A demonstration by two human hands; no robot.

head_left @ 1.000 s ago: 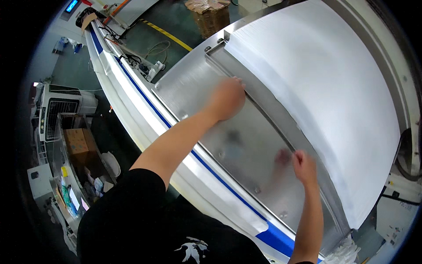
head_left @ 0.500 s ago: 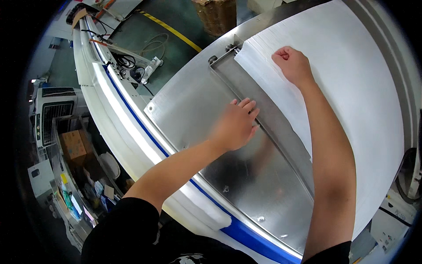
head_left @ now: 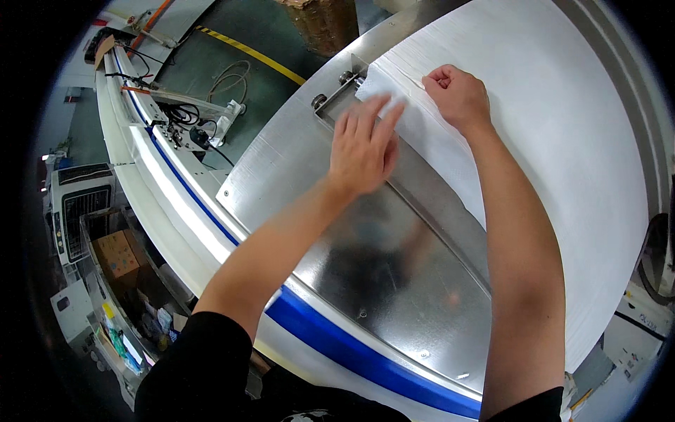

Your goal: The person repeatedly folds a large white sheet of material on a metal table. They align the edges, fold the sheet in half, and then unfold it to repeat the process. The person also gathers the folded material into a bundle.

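A broad stack of thin white sheets [head_left: 555, 155], perhaps woven plastic, covers the right side of a shiny metal table [head_left: 337, 260]. My right hand [head_left: 457, 98] is closed near the left edge of the stack, where the top sheet rises in a small crease at the fingertips. It seems to pinch that sheet, though the fingertips are partly hidden. My left hand [head_left: 362, 151] hovers over the metal, just left of the stack's edge. Its fingers are spread, slightly blurred, with nothing in them.
A thin metal rail [head_left: 437, 224] runs along the table beside the stack, with small round knobs [head_left: 320, 101] at its far end. White-and-blue machine edging [head_left: 330, 337] borders the near left. Beyond stand a bin with a cardboard box [head_left: 116, 254] and a brown wrapped roll [head_left: 320, 24].
My left hand has lifted from near the rail and moved away from me toward the far corner of the stack. My right hand stays at the sheet's edge, where a crease now shows. The view has shifted slightly.
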